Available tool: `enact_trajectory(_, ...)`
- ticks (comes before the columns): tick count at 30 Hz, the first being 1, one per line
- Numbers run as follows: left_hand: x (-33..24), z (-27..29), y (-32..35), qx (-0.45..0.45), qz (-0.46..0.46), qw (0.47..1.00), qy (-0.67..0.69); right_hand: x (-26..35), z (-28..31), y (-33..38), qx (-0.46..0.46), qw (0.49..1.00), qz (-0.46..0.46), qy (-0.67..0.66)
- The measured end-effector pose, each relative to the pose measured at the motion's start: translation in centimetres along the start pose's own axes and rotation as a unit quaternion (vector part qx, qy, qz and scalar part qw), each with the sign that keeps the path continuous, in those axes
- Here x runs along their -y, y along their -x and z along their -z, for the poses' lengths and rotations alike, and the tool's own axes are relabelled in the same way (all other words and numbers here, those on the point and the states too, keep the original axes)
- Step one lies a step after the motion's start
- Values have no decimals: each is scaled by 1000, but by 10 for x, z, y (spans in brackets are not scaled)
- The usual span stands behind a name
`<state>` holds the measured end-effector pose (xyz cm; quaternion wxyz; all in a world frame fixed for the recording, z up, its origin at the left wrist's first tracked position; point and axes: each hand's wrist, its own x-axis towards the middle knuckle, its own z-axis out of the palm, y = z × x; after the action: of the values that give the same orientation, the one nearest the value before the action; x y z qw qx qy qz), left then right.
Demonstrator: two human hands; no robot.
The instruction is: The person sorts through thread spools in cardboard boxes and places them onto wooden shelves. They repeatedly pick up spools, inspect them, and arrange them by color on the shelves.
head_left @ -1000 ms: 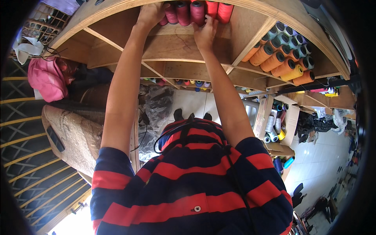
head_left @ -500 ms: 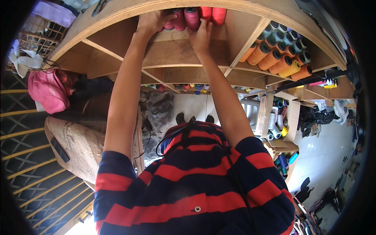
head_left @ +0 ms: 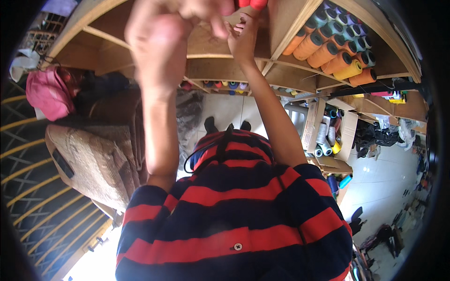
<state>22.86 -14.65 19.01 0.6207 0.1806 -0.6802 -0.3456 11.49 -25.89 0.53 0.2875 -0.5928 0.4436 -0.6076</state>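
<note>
My left hand [head_left: 166, 40] is raised close to the camera in front of the upper shelf, smeared by motion. Its fingers overlap the shelf opening, and I cannot tell whether it holds anything. By its fingertips shows a dark pink thread spool [head_left: 228, 6], partly hidden. My right hand [head_left: 242, 41] reaches up into the same compartment, fingers loosely bent and thumb apart, with no object visible in them. Just above it are bright red thread spools [head_left: 255, 3], cut off by the top edge of the picture.
Orange, yellow and pale spools [head_left: 328, 54] fill the compartment on the right. A cardboard box [head_left: 344, 136] of cones stands below. To the left are a pink cloth bundle [head_left: 50, 93], a brown textured cover [head_left: 89, 161] and a folding metal gate [head_left: 23, 206].
My left hand has come back out of the compartment toward the camera. The right hand has drawn slightly down from the red spools. The view has shifted, cutting off the shelf top.
</note>
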Motion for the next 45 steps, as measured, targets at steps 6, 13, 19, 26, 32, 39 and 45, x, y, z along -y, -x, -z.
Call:
enact_trajectory(6, -14, 26, -4, 32, 59, 997, -39, 24, 45, 52, 27, 998, -26, -55)
enact_trajectory(13, 18, 14, -12, 95, 82, 992, -26, 54, 135, 116, -13, 993, -115, -30)
enact_trajectory(19, 18, 1, -32, 151, 88, 984, -17, 74, 187, 199, -99, 974, -202, 18)
enact_trajectory(26, 23, -75, -37, 227, 62, 968, 82, 103, 236, 304, -182, 938, -284, 75)
enact_trajectory(32, -3, -193, -19, 307, 55, 910, 274, 124, 268, 359, -262, 913, -309, 41)
enact_trajectory(39, -25, -330, 157, 381, 279, 751, 462, 140, 348, 442, -359, 878, -317, 16)
enact_trajectory(45, -26, -378, 274, 367, 517, 690, 349, 166, 425, 537, -449, 823, -346, 25)
